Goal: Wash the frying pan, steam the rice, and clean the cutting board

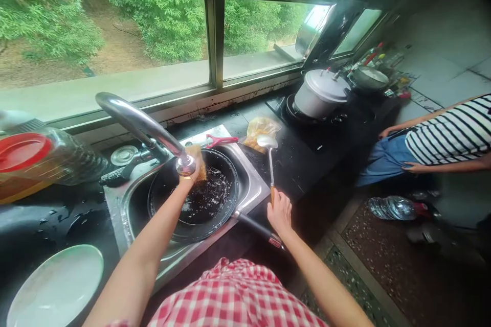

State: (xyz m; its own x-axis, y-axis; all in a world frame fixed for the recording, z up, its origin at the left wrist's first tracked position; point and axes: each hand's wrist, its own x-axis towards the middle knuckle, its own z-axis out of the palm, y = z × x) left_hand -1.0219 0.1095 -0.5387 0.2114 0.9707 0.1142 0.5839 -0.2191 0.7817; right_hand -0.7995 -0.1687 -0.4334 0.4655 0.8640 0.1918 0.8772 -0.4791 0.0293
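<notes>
Black countertop [303, 163] surrounds the sink [255, 184], in which a wet pan [230, 191] lies below the left hand [196, 166] gripping a yellow sponge [202, 172], while the right hand [281, 212] clasps a ladle [271, 166] just right of the sink, probably best scrubbed above it to catch drips.

Wet black pan [210, 195] in sink [256, 187]

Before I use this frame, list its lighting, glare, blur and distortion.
Head view: bright daylight at the window, dim floor at lower right; head view: glints on the faucet; head view: sponge by the left hand looks smeared; head view: striped shirt leans sideways, likely wide-angle distortion.
</notes>
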